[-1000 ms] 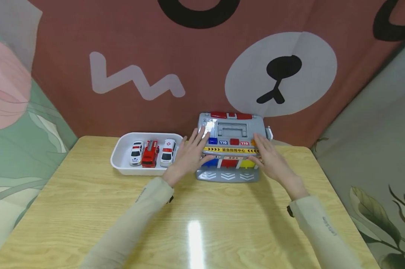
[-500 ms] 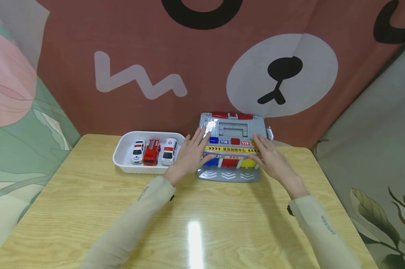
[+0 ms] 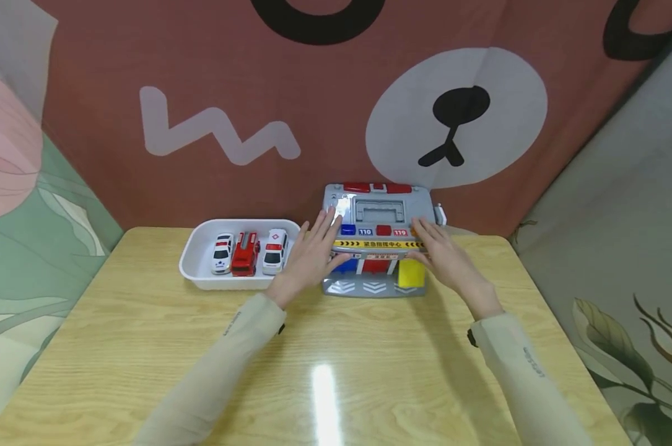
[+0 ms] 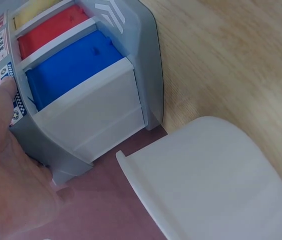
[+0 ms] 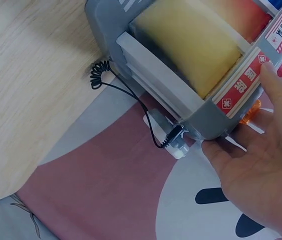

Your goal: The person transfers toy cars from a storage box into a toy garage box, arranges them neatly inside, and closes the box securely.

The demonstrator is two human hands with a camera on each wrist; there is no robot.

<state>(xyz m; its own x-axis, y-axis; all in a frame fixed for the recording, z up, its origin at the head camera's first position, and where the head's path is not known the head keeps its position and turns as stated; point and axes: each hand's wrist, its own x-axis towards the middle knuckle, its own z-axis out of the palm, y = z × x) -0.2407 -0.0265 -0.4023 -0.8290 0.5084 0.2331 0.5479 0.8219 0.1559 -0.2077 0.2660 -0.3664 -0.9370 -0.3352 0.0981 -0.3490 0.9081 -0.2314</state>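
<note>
A grey toy emergency station [image 3: 419, 204] stands at the back of the table. My left hand [image 3: 310, 257] rests on its left end, fingers laid straight across the roof beside the blue button [image 3: 348, 230]. At the right end, fingers of my right hand [image 3: 449, 263] press at the orange button [image 5: 251, 112], the thumb on the front sign. The yellow door [image 3: 411, 274] is swung outward over the ramp. Both the blue door [image 4: 76, 65] and the red door [image 3: 375, 266] are closed.
Left of the station is a white tray [image 3: 224, 284] with a police car [image 3: 222, 254], a fire truck [image 3: 246, 254] and an ambulance [image 3: 275, 251]. A small white handset [image 5: 165, 132] on a coiled black cord hangs at the station's right side. A printed curtain [image 3: 230, 186] hangs behind.
The station's yellow door has sprung open outward; it was closed half a second ago. Both hands keep their places on the station. The head view has shifted slightly.
</note>
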